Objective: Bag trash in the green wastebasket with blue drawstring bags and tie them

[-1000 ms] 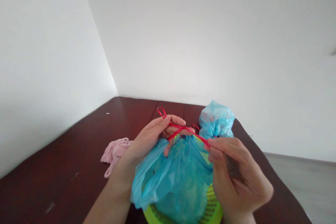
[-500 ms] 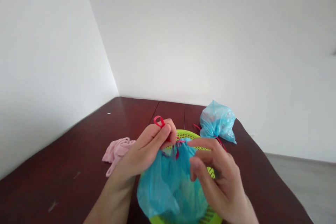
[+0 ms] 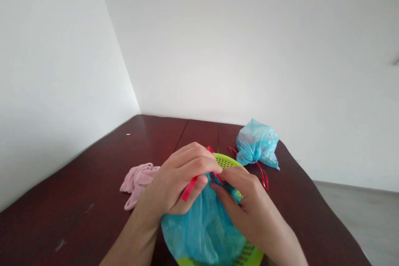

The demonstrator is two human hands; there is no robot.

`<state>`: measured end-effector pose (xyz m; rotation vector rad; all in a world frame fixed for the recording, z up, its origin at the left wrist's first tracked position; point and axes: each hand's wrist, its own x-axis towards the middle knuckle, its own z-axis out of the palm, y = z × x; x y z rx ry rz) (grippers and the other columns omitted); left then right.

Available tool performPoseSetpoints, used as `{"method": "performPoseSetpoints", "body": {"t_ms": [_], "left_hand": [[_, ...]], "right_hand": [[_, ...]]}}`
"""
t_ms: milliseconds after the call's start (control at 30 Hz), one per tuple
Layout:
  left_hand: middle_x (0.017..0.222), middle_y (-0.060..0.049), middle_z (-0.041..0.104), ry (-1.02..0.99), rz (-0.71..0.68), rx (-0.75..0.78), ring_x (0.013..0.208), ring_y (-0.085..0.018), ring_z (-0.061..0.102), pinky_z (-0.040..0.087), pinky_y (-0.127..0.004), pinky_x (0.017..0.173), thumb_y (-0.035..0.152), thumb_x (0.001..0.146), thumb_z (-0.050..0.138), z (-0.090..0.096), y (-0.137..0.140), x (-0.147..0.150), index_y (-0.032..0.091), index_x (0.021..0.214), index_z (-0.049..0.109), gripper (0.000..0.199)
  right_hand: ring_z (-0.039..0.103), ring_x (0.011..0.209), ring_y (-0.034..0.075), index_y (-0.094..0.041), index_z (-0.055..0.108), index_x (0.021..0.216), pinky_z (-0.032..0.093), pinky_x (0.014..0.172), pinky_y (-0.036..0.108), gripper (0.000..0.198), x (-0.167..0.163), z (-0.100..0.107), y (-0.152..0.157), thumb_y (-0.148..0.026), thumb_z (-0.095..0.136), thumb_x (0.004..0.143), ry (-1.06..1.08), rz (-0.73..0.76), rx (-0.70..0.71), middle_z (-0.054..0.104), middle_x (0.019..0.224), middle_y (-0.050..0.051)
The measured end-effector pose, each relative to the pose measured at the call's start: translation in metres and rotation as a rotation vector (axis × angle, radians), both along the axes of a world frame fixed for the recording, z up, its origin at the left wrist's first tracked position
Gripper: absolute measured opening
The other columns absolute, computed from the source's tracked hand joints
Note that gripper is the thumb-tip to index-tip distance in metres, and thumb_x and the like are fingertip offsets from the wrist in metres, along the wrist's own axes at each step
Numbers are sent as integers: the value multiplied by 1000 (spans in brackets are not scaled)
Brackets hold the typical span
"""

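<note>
In the basket [image 3: 230, 159] lies the bag [image 3: 204, 232], long axis running near to far, gathered neck toward the basket's far rim. Above the basket the hands meet at that neck: the left hand [image 3: 183, 174] clamps the red tie [image 3: 188, 189]; the right hand [image 3: 246, 199] bends its fingers there, grip unclear. Left of the basket, a pink cloth [image 3: 139, 181] lies on the counter [image 3: 77, 199]; beyond the basket, rightward, a second bag [image 3: 257, 143].

A translucent blue bag [image 3: 204, 232], neck gathered, sits in a green basket [image 3: 230, 159].

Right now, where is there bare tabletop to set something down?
Maroon tabletop between the crumpled pink cloth and left white wall, and right of the right hand. Crowded: around green perforated basket, nearer blue plastic bag and left hand.
</note>
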<state>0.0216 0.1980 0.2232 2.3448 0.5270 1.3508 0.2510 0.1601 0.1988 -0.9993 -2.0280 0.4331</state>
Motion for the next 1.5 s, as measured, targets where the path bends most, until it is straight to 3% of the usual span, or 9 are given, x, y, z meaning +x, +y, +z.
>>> {"method": "performPoseSetpoints", "body": {"t_ms": [133, 333, 433, 567, 733, 867, 1167, 1367, 1500], "left_hand": [[113, -15, 85, -173, 61, -13, 111, -31, 78, 62, -44, 102, 38, 127, 50, -9, 1, 0, 24, 124, 87, 40], [101, -11, 87, -107, -278, -281, 98, -29, 83, 64, -46, 104, 54, 128, 48, -4, -17, 8, 25, 110, 89, 53], [100, -11, 88, -50, -408, -363, 96, -29, 84, 65, -46, 104, 56, 128, 47, 0, -19, 12, 25, 110, 90, 56], [113, -12, 90, -88, -485, -396, 106, -29, 87, 67, -45, 105, 51, 129, 48, -2, -14, 15, 24, 117, 89, 50], [138, -15, 84, -226, -353, -365, 116, -27, 85, 70, -40, 100, 47, 129, 50, -7, -6, 17, 25, 127, 89, 45], [141, -14, 84, -356, -129, -295, 135, -30, 80, 64, -44, 118, 44, 130, 48, -6, 0, 17, 24, 124, 90, 47], [91, -8, 82, -596, 290, -226, 87, -24, 82, 70, -39, 86, 68, 123, 59, -6, 13, 14, 22, 89, 74, 60], [94, -8, 83, -554, 229, -345, 86, -22, 80, 67, -34, 80, 62, 125, 58, -6, 13, 10, 22, 85, 68, 58], [137, -15, 86, -205, 27, -550, 120, -31, 82, 68, -40, 95, 62, 125, 56, -4, 12, -5, 21, 92, 73, 55]], "right_hand": [[77, 86, 21, -26, 75, 101, 62, 79, 33, 21, 3, -1, -10, -31, 69, 120, -67, 121, -116, 81, 95, 1], [77, 142, 30, -35, 79, 155, 68, 120, 43, 40, 10, -4, -12, -51, 72, 120, 341, 24, -57, 81, 153, 9], [79, 138, 29, -34, 86, 147, 66, 123, 44, 32, 8, 4, -5, -47, 74, 120, 406, 146, -153, 84, 145, 8], [81, 118, 24, -30, 93, 119, 69, 104, 37, 20, 7, 8, 3, -40, 75, 120, 545, 169, -121, 85, 119, 7], [74, 92, 20, -26, 83, 100, 65, 80, 30, 29, 11, 0, 10, -44, 72, 119, 834, 112, -123, 74, 92, 3], [69, 78, 17, -27, 75, 96, 65, 74, 30, 28, 17, 0, 15, -43, 70, 118, 1097, 91, -122, 69, 92, 1], [62, 63, 7, -22, 71, 87, 61, 64, 17, 17, 43, -1, 27, -22, 86, 95, 1648, 31, -39, 66, 81, -6], [77, 75, 6, -22, 76, 91, 70, 83, 15, 11, 47, -3, 33, -17, 84, 96, 1677, -40, -66, 77, 87, -5], [87, 125, 22, -21, 86, 105, 71, 117, 35, 9, 41, 3, 29, -27, 79, 105, 1470, -68, -44, 88, 116, 5]]}}
